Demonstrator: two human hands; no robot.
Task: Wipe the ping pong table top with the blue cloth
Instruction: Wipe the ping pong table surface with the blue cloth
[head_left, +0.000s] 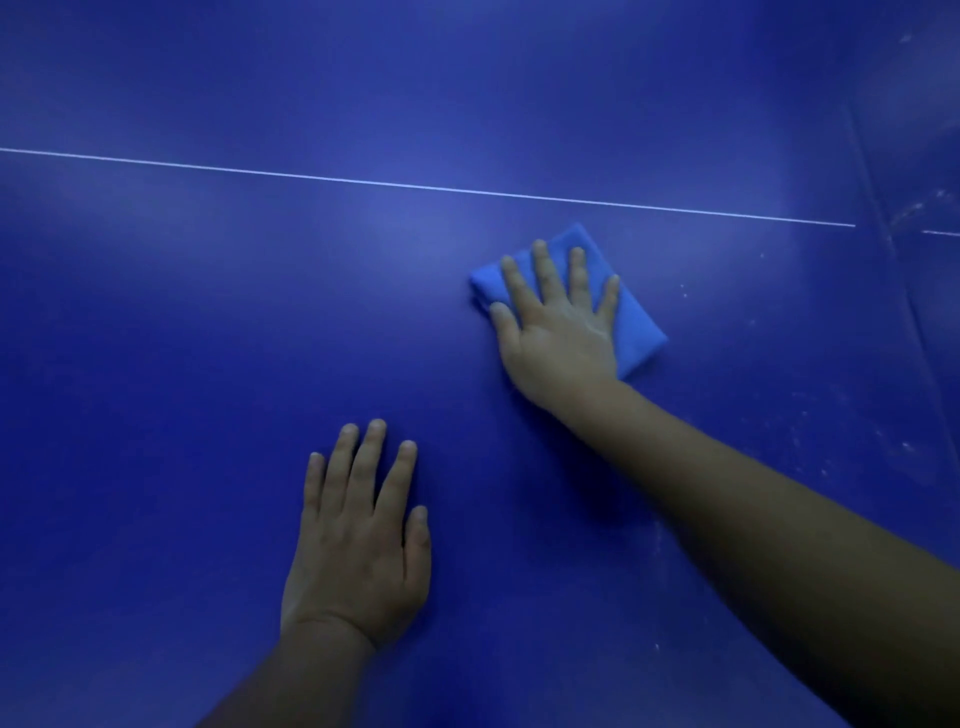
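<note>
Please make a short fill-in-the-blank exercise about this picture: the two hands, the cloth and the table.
1. The right hand presses flat on the folded blue ____.
2. The left hand rests on the bare ____, holding nothing.
3. A thin white line runs across the table top just ____ the cloth.
4. The fingers of both hands are ____, not curled.

Missing words: cloth; table top; beyond; straight

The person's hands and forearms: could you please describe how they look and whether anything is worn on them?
Both the left hand and the right hand are bare: no gloves, rings, watch or bracelet show. Both forearms are uncovered as far as the frame reaches, with no sleeve in view. The fingernails are short and plain.
</note>
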